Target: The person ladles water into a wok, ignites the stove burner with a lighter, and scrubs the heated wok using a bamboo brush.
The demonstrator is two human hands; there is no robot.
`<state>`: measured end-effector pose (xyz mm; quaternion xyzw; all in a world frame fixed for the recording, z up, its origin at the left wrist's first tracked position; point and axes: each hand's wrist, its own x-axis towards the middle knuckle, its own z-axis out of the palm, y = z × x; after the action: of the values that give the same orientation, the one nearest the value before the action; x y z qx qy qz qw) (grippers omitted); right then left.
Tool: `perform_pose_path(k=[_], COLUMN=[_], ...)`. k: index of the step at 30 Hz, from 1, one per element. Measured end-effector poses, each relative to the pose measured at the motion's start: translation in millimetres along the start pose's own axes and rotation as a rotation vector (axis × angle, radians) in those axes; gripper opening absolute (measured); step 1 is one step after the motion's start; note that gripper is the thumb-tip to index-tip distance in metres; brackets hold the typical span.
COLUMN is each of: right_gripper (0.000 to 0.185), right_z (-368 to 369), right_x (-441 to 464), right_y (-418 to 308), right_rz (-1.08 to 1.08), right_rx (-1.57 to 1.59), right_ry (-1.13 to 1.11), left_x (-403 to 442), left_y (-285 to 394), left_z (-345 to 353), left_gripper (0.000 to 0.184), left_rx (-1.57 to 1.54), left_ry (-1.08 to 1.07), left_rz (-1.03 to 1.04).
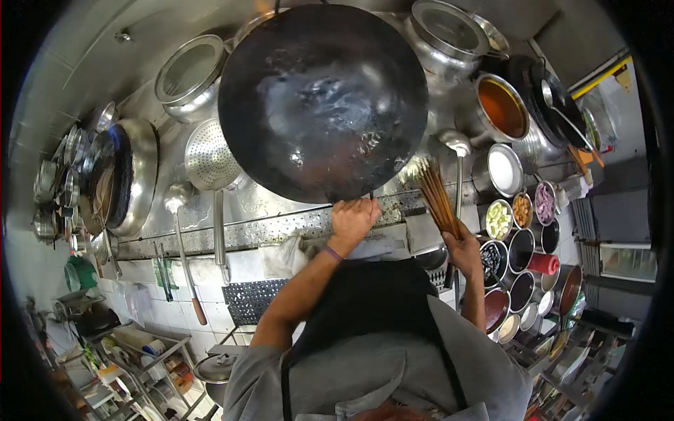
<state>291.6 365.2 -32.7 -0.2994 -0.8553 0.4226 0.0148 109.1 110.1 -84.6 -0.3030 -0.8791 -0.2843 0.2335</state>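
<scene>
A large dark wok (246, 133) is tilted up over the stove, with shiny wet patches and what looks like water inside. My left hand (354, 223) is closed at the wok's near rim, around its handle. To the right, my right hand (463, 251) grips a bamboo wok brush (437, 196), its bristles spread upward beside the wok and apart from it. A ladle (460, 151) lies just past the brush. Left of the wok rests a perforated skimmer (208, 156), with another ladle (178, 200) beside it.
At right stand a pot of orange-brown liquid (503, 109), a pot with white contents (505, 170) and several ingredient containers, including chopped green pieces (498, 219). A second wok (111, 177) sits at left. Strainers (189, 74) rest on pots behind. A white cloth (286, 258) lies on the front edge.
</scene>
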Motion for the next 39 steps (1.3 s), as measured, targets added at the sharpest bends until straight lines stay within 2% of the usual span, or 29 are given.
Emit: perform_pose_path(k=[6, 10, 22, 26, 27, 31, 34, 35, 39], right_gripper=[0.064, 0.062, 0.067, 0.061, 0.052, 0.042, 0.039, 0.038, 0.036], right_z=[16.8, 30.4, 36.0, 26.9, 26.0, 21.8, 41.9, 49.2, 84.5], right_x=[10.5, 24.4, 16.6, -1.8, -8.0, -41.9, -67.4, -74.2, -97.4], right_y=[-7.2, 6.8, 1.0, -29.1, -35.1, -92.4, -87.9, -87.1, -65.2], right_rz=[0.088, -0.015, -0.072, -0.167, -0.231, -0.221, -0.311, -0.333, -0.169], right_rx=[-0.368, -0.475, -0.533, -0.606, -0.56, -0.388, -0.389, -0.382, -0.309], right_ry=[0.043, 0.139, 0.112, 0.214, 0.276, 0.169, 0.068, 0.006, -0.226], left_x=[-4.0, -5.5, 18.4, 42.4, 48.3, 77.0, 92.0, 90.3, 88.2], left_y=[-5.1, -7.3, 1.8, 2.5, 0.7, -14.2, -20.9, -22.9, -28.4], left_z=[-0.1, 0.2, -22.8, -34.4, -35.0, -31.1, -34.7, -34.3, -25.0], left_gripper=[0.035, 0.035, 0.033, 0.032, 0.032, 0.032, 0.031, 0.033, 0.038], left_rx=[0.012, -0.008, -0.074, -0.112, -0.129, -0.161, -0.184, -0.19, -0.162], left_ry=[-0.014, -0.018, -0.086, -0.123, -0.117, -0.084, -0.136, -0.229, -0.236], left_rz=[0.019, 0.017, -0.04, -0.056, -0.054, -0.041, -0.068, -0.087, -0.102])
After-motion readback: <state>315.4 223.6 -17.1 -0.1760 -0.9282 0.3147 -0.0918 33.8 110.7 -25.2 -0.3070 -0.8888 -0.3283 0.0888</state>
